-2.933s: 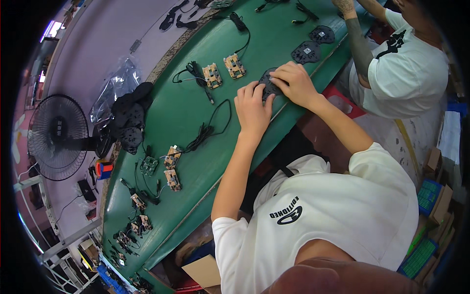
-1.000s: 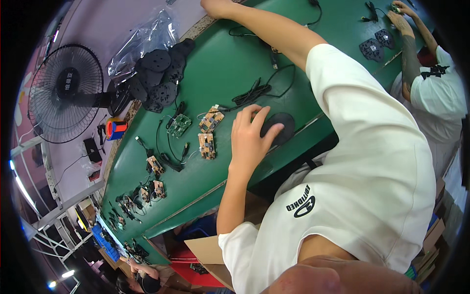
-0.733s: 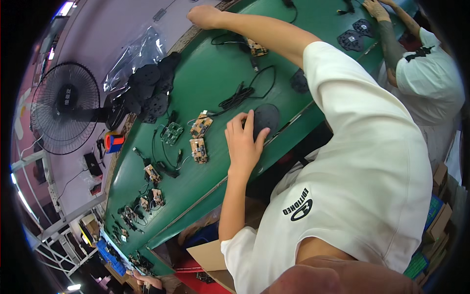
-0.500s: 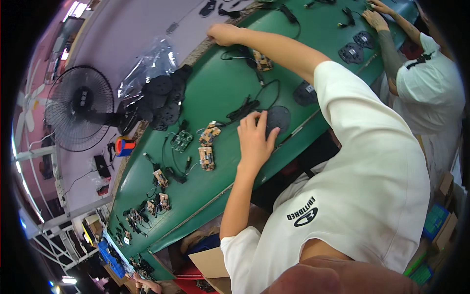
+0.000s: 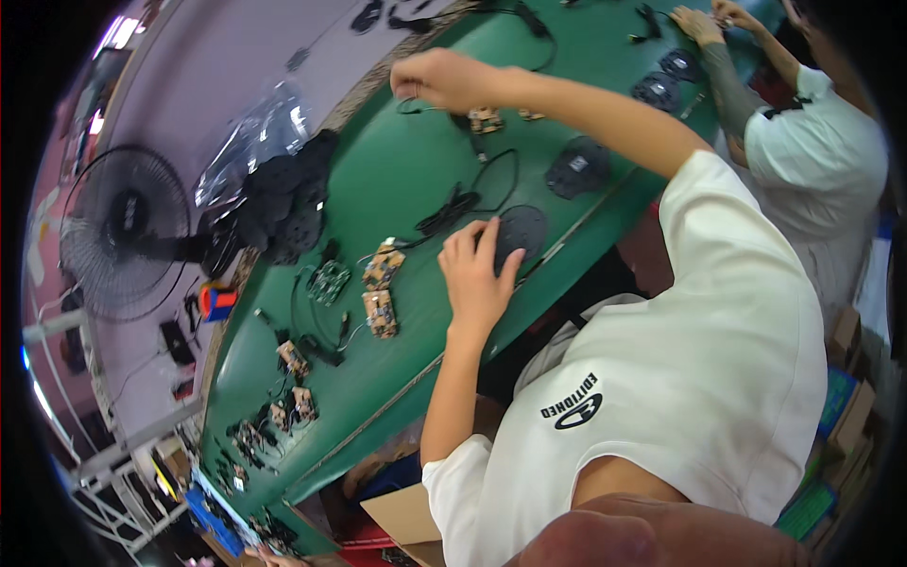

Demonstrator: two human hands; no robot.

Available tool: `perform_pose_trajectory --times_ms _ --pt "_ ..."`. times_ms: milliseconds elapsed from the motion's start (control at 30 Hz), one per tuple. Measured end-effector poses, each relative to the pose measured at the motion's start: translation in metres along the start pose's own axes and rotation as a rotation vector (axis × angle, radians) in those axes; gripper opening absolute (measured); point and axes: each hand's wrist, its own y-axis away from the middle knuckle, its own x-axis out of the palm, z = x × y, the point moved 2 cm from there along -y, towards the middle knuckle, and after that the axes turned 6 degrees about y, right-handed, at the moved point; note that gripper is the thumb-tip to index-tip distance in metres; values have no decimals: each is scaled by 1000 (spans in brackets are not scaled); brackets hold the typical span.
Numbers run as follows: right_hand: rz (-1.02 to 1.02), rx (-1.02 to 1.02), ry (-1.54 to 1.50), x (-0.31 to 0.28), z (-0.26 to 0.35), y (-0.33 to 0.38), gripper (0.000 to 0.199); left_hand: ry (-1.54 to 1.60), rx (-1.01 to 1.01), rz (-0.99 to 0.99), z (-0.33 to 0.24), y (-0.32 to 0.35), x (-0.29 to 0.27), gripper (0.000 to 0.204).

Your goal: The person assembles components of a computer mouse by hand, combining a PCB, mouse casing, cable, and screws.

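the left hand point(image 5: 477, 276), half open, touches the black disc point(image 5: 523, 233) at its two o'clock; at its twelve, the right hand point(image 5: 444, 79) curls, and i can't tell if it grips anything.

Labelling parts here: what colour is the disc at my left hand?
The disc is dark grey, seen best in the head view.

Matt plastic disc point(image 5: 525, 231), glossy plastic bag point(image 5: 257, 139)
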Motion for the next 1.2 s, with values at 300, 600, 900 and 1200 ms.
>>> perform_pose_trajectory --times_ms 300,600,900,1200 --pt "-31 221 -193 -19 100 211 15 36 -22 -3 -7 3 -1 58" --pt "27 19 165 16 112 189 14 57 -27 -11 -4 3 0 47" --pt "23 104 213 37 120 187 16 -4 -17 -24 0 11 -3 42" --pt "-105 144 199 -13 121 195 19 9 -27 -6 -4 9 -9 42"
